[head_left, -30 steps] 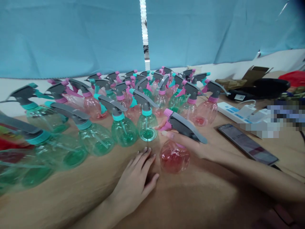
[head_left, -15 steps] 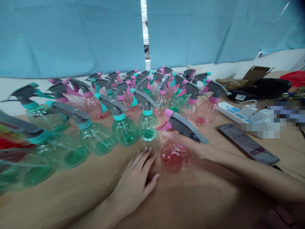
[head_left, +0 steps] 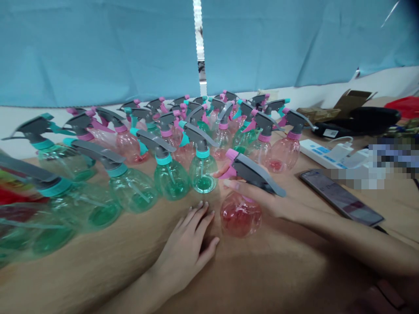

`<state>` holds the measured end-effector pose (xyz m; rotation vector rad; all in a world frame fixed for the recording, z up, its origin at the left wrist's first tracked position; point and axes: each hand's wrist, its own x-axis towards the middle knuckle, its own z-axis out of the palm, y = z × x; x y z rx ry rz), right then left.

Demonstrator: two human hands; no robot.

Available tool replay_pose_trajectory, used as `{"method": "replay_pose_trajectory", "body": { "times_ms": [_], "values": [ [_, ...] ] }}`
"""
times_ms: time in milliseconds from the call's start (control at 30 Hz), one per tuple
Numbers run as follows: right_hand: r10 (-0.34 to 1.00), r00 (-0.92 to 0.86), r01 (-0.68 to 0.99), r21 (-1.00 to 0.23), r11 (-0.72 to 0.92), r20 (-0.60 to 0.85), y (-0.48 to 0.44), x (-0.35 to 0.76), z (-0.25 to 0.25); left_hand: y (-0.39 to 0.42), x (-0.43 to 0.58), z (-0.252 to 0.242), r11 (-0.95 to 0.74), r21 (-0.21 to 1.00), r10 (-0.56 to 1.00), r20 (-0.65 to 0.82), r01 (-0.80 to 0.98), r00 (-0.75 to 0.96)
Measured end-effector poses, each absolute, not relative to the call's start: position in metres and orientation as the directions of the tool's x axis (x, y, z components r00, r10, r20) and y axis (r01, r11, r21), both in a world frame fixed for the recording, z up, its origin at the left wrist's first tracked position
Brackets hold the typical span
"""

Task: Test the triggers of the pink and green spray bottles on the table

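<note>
Clasping an evidently assembled pink spray bottle (head_left: 240,216) in the right grip (head_left: 270,203), resting the left grip (head_left: 185,244), loosely spread, on the desk (head_left: 248,281) alongside, before similarly assembled green spray bottles (head_left: 170,182).

The right hand (head_left: 260,198) is gripping a pink bottle (head_left: 241,219). Left of this bottle, the left hand (head_left: 185,246) is resting on the table (head_left: 248,274); beyond it, more bottles (head_left: 171,179) are standing; to its right, a phone (head_left: 340,196) is lying.

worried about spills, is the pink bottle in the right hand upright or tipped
Upright: the pink bottle stands base down on the table, spray head on top, the right hand at its neck.
</note>
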<state>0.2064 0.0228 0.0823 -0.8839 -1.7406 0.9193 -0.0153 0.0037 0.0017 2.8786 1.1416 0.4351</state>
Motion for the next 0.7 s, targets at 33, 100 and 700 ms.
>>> {"method": "replay_pose_trajectory", "body": {
  "times_ms": [33, 100, 700],
  "values": [
    [0.871, -0.295, 0.158, -0.879, 0.450, 0.393, 0.022, 0.206, 0.082, 0.004, -0.015, 0.002, -0.734, 0.114, 0.674, 0.250, 0.670, 0.695],
    [0.874, -0.292, 0.156, -0.882, 0.444, 0.389, 0.022, 0.207, 0.082, 0.004, -0.015, 0.001, -0.733, 0.113, 0.674, 0.250, 0.670, 0.695],
    [0.837, -0.274, 0.267, -0.799, 0.539, 0.473, 0.022, 0.205, 0.089, 0.004, -0.015, -0.002, -0.729, 0.117, 0.679, 0.245, 0.674, 0.692]
  ]
}}
